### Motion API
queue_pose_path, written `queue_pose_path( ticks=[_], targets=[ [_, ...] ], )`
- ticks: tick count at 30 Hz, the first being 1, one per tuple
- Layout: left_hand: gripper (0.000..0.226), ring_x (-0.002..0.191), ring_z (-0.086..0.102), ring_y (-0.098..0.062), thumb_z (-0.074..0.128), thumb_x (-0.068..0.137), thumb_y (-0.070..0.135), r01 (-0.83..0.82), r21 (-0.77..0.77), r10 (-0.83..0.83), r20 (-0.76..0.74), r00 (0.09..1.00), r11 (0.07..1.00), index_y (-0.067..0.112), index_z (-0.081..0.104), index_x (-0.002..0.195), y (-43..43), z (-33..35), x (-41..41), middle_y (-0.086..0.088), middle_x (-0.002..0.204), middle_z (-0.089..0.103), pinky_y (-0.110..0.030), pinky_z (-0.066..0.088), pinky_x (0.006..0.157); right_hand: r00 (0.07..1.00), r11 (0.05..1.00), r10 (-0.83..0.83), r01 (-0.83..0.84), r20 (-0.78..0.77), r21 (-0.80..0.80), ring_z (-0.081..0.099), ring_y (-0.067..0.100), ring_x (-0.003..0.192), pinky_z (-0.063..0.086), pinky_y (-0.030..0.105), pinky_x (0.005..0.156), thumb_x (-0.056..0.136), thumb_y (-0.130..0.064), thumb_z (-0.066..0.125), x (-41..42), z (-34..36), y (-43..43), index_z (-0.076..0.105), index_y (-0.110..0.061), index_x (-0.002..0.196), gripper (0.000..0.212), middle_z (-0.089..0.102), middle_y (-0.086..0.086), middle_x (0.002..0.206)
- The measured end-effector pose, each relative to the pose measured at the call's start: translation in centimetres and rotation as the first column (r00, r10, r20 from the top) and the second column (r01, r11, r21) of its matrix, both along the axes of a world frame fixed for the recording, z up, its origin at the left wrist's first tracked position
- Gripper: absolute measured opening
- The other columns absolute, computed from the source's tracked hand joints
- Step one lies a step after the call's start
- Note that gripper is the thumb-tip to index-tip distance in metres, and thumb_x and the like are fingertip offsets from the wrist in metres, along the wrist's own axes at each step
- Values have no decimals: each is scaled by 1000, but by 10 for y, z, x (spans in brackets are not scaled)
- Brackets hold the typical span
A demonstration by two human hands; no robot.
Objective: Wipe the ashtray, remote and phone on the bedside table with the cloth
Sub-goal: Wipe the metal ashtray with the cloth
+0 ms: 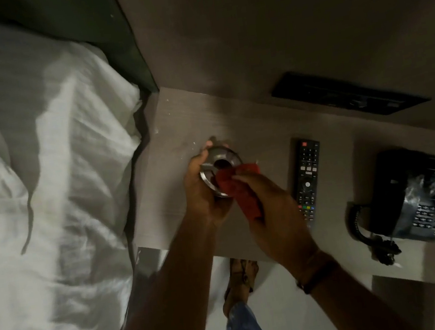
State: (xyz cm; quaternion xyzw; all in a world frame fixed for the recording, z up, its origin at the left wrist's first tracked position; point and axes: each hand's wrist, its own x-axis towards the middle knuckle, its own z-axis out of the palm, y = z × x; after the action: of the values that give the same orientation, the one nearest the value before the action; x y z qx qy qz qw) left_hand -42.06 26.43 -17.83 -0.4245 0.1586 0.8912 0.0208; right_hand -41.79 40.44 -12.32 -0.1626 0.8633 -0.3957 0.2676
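Bedside table: left hand grips ashtray, right hand clamps cloth on it; remote lies lengthwise, probably nearest right hand.

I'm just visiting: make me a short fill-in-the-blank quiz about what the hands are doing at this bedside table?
1. The left hand holds the metal ____.
2. The right hand presses a cloth of ____ colour onto it.
3. The remote lies between the hands and the black ____.

Missing words: ashtray; red; phone.
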Motion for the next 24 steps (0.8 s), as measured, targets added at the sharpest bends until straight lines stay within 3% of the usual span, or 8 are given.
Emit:
queue_pose_path(
  ticks=[2,5,9,12,15,17,19,24],
  targets=[
    [59,98,72,-26,63,89,42,-3,-123,4,11,1000,992,5,64,135,-3,-4,0,-15,120,70,-38,65,82,920,936,-228,297,318,-189,74,8,106,62,25,88,100,-21,61,13,5,6,71,-25,121,23,79,-11,113],
    [60,106,72,-28,63,94,41,5,-169,1,36,999,986,6,66,142,-12,-7,0,-15,125,74,-43,58,96,561,676,-464,725,686,-136,79,5,81,62,20,58,94,-13,68,15,0,21,81,-39,88,30,83,-20,88],
    [54,119,69,-30,45,104,32,54,-136,-54,2,999,989,7,58,151,-15,-15,5,-19,139,70,-45,56,104,273,411,-425,908,863,-85,80,26,98,66,50,77,92,-12,63,-15,-15,23,86,-32,88,30,85,0,104],
    [44,112,70,-34,43,107,27,180,-279,-170,60,984,943,2,67,134,-11,-30,13,-20,117,78,-44,62,96,207,403,-363,914,908,-48,76,35,109,64,55,79,96,-13,58,-28,-30,5,79,-16,116,29,77,14,125],
    [45,123,71,-33,42,109,23,257,-451,-221,132,966,855,5,64,145,-12,-39,11,-18,131,75,-46,59,103,175,434,-357,901,918,-2,74,39,113,62,61,86,98,-12,58,-28,-43,-3,66,-12,132,35,74,17,131],
    [38,115,74,-8,52,108,22,336,-641,-227,249,942,690,13,70,141,-15,-45,9,7,121,78,-21,63,86,169,416,-381,909,909,5,72,40,114,63,60,83,98,-12,58,-30,-50,-1,64,-12,135,37,73,18,131],
    [35,102,71,7,59,107,22,397,-779,-241,317,917,486,12,69,140,-18,-50,9,9,122,74,-7,57,78,186,408,-410,913,893,-3,71,38,114,66,54,77,99,-12,58,-32,-54,0,61,-11,139,40,71,17,133],
    [32,97,76,-19,67,104,36,485,-867,-154,467,871,116,11,76,121,-20,-49,23,-4,107,80,-43,63,91,244,426,-491,905,836,-14,65,41,123,52,69,102,98,-8,61,-33,-60,-8,61,-8,139,40,68,19,136]
  ],
)
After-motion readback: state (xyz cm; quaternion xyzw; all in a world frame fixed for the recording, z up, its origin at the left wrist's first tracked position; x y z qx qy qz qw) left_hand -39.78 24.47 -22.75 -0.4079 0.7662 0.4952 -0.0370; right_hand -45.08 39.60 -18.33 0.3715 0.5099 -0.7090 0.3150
